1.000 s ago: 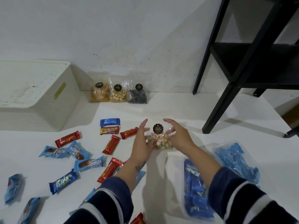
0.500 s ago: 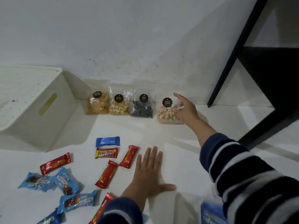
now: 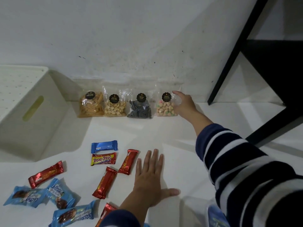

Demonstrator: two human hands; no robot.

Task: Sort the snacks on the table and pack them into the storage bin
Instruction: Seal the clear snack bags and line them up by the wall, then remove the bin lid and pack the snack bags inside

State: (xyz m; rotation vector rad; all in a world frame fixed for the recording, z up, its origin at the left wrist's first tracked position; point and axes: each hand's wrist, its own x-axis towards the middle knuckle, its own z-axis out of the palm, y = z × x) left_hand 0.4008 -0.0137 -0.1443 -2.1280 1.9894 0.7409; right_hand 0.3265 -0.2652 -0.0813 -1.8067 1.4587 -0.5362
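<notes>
Right hand [image 3: 184, 104] fingers curl round pastel-biscuit bag [image 3: 165, 104], last in row of 4 bags vs wall; left hand [image 3: 151, 179] flat, fingers spread, on white surface [image 3: 180, 136] beside red bars

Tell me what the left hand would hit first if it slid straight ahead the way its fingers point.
Likely nothing nearby: the left hand lies flat, fingers pointing at bare table. Farther on, it would probably meet the dark spiral-snack bag or colourful biscuit bag; depth is unclear.

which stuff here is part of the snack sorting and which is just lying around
Job:
four clear snack bags by the wall
right hand on the pastel biscuit bag
red bars
blue packs
white storage bin
left hand flat on table

Not job:
black shelf frame
</notes>
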